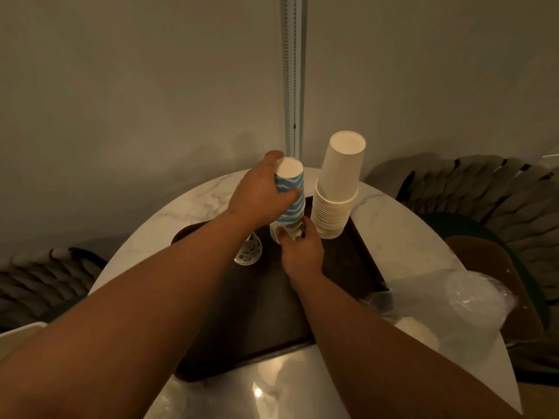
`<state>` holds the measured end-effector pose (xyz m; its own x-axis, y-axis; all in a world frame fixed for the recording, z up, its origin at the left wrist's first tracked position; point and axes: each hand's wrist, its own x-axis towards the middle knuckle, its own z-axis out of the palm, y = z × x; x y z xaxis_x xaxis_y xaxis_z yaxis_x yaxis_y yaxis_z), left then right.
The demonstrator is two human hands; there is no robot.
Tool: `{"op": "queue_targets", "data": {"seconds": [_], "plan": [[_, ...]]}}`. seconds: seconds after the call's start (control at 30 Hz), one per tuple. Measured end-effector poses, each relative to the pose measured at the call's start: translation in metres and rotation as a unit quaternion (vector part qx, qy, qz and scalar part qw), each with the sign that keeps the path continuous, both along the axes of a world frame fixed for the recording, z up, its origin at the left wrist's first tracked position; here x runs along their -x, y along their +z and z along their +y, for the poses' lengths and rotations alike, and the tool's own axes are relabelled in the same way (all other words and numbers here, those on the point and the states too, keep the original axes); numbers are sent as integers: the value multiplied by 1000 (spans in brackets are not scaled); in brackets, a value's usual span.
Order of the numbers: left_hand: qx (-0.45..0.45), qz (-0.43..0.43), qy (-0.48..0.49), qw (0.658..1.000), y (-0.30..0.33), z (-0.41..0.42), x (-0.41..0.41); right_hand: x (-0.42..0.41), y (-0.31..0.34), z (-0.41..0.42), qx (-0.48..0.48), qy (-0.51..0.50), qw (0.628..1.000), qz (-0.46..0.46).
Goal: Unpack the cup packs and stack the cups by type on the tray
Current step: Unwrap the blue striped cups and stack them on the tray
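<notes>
— Plastic wrap (447, 309) lies nearest, lower right; past it my right hand (301, 252) pinches the base of the blue-striped cup stack (289, 198) at centre frame, over the dark tray (260, 322).

— Left hand (260, 198)?

— Wrapped round its upper part. I'd keep it plumb and lower slowly: its long axis is near vertical, bottoms up, just beside the white cup stack (337, 192).

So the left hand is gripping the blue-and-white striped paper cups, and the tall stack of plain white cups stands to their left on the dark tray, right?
Not quite. The head view shows the left hand gripping the blue-and-white striped paper cups, but the tall stack of plain white paper cups stands to their right on the dark tray, not their left.
</notes>
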<state>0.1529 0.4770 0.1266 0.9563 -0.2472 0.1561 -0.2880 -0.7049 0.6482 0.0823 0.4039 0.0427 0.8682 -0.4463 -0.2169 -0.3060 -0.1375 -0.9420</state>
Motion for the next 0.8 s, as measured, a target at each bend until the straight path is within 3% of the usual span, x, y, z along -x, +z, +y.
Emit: {"op": "queue_targets", "data": {"seconds": [0.43, 0.8], "plan": [[-19, 17, 25, 999, -26, 6, -1, -12, -21, 0, 0, -37, 999, 17], [-39, 74, -10, 996, -10, 14, 9, 1, 10, -6, -30, -28, 999, -2]]}}
